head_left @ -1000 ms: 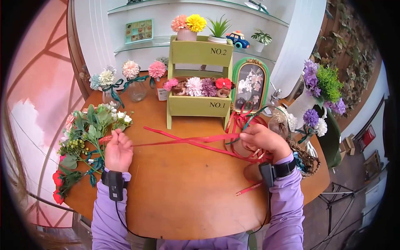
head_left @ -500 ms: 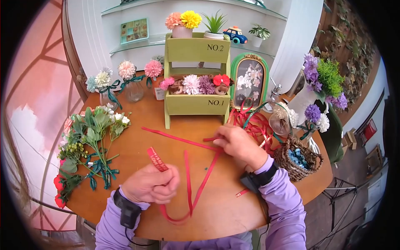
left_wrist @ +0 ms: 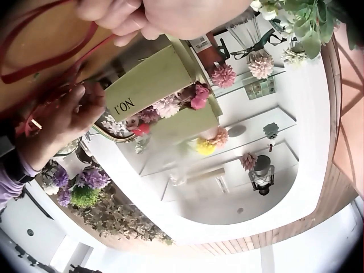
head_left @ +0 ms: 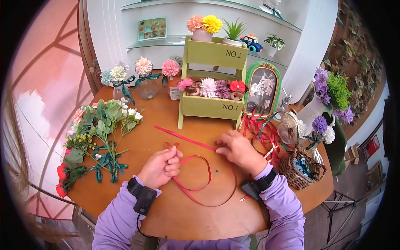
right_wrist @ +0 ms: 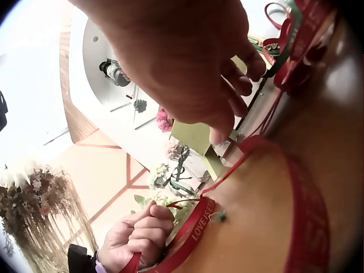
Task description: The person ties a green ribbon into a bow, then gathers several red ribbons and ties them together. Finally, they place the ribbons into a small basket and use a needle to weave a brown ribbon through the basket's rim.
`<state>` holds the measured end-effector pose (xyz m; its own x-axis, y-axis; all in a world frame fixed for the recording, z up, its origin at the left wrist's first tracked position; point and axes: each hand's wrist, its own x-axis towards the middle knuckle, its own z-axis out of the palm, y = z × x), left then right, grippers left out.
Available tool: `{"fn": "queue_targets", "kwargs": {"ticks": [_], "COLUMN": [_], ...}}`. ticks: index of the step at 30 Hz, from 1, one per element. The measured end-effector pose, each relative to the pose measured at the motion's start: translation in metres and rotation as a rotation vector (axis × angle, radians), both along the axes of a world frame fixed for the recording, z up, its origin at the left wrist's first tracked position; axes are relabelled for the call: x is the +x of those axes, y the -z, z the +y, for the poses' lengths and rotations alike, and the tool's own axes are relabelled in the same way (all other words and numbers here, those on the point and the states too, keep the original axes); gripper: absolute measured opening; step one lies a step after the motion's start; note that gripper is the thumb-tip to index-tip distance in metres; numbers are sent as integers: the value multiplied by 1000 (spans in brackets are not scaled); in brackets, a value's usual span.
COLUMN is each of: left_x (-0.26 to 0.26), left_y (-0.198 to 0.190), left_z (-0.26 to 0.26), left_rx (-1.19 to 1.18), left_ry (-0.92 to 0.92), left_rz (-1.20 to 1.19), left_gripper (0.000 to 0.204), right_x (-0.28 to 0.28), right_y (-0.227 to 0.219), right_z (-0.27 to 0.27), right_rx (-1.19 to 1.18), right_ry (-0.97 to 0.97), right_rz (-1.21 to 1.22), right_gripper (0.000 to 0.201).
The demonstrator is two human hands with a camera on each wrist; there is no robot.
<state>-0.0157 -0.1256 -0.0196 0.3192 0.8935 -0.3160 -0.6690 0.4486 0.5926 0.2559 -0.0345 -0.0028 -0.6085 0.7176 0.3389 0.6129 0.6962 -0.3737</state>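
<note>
Curled fingers of my left hand (head_left: 161, 166) pinch a red ribbon (head_left: 208, 166) over the table's middle, and a short end pokes up above the fingertips. From this hand the ribbon falls in loops on the tabletop. My right hand (head_left: 241, 153) is low over the ribbon strands, with fingers loosely bent; a gap separates thumb and fingers in the right wrist view, and no grip shows. A straight length of ribbon runs from its fingertips toward the back left. Printed letters show on the ribbon (right_wrist: 199, 224) in the right wrist view.
Green stems and flowers (head_left: 106, 125) lie at the left. A green two-tier stand (head_left: 212, 106) and an oval frame (head_left: 262, 89) stand behind. At the right are a woven basket (head_left: 296, 171), tangled red ribbon (head_left: 266, 135) and flowers in vases.
The left hand came in from the far left toward the middle with the ribbon. The right hand moved left and lower from its earlier hold; the taut ribbon now lies in slack loops.
</note>
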Motion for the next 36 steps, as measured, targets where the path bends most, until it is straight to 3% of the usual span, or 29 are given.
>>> {"fn": "queue_targets", "kwargs": {"ticks": [4,8,10,11,13,16,18,23,25,31,36], "left_x": [-2,-1,3,6,9,11,15,9,5,4,-2], "left_y": [5,2,-2,-4,-4,-1,-6,9,13,-10,3], "left_z": [1,0,-2,-4,-6,-5,-8,-5,-3,-5,-1], "left_rx": [46,80,82,87,89,55,88,184,286,191,277], "left_ry": [6,88,103,110,109,230,196,8,-103,-213,-274], "left_rz": [10,55,56,56,61,-67,-74,-33,-141,-233,-81], "left_gripper": [24,25,27,30,33,37,34,24,21,23,28], "right_x": [-2,-6,-8,-9,-13,-20,-22,-22,-21,-20,-12], "right_y": [16,9,-4,-6,-4,-9,-10,-6,-5,-16,-13], "right_z": [9,1,-2,-5,-15,-26,-29,-33,-32,-38,-36], "right_rx": [-18,95,-165,-165,-678,-816,-952,-858,-723,-435,-297], "right_ry": [-53,-27,-124,-133,-229,-341,-413,-384,-325,-243,-312], "right_rz": [-206,-119,163,163,352,411,400,235,112,68,3], "right_gripper": [14,9,6,6,5,6,14,14,11,11,13]}}
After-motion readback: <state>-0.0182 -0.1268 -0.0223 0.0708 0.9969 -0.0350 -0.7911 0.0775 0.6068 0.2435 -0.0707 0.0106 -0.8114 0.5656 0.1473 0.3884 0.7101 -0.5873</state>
